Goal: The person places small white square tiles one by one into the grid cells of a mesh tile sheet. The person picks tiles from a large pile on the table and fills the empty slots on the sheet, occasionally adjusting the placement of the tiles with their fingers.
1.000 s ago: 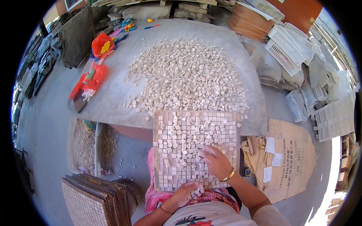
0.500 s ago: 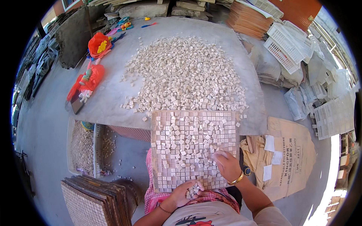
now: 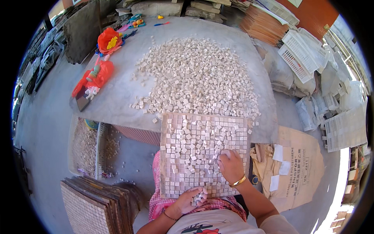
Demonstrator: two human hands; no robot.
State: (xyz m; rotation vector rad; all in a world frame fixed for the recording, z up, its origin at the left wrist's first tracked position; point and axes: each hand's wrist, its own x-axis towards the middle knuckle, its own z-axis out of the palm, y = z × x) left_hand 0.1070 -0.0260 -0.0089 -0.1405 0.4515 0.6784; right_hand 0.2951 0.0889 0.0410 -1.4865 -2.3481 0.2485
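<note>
The left hand (image 3: 187, 201) cups a few cubes (image 3: 198, 198). The right hand (image 3: 231, 167) curls over the tray (image 3: 163, 136); whether it pinches any, I cannot tell.

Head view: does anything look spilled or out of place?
Yes: loose cubes lie on the floor beside the white crate, perhaps spilled; more cubes sit askew on the gridded board. A white toy-like figure on the worktable looks unrelated.

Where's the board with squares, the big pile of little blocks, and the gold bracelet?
Board with squares (image 3: 163, 136): head view, on its left rim.
Pile of little blocks (image 3: 198, 74): head view, on its middle.
Gold bracelet (image 3: 238, 182): head view, on the band.
</note>
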